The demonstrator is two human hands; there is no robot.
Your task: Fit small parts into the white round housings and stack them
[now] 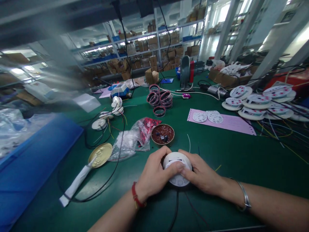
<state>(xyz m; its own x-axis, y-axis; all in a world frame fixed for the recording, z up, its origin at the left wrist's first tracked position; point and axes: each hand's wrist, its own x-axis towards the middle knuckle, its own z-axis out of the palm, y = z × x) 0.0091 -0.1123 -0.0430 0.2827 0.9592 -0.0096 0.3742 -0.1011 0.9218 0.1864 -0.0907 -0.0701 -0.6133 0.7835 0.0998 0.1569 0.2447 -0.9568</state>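
Note:
Both my hands clasp a round white plastic housing [178,179], resembling a smoke detector, on the green work mat [231,161]. My left hand [154,170], with a red cord on its wrist, grips the housing's left side. My right hand [200,172], with a silver bangle at the wrist, presses on its right side, and the thumbs cover its middle. Dark wires run from beneath it toward me. Nearest, just beyond my left hand, stands a round tin [162,134] of dark red material holding small dark parts.
Plastic bags [125,145] and a gold lid [100,155] lie left of the tin. Further back are black-and-pink rings [159,98], a pink sheet with white discs [220,121], and stacked white housings [258,102]. A blue bin [36,151] edges the left side.

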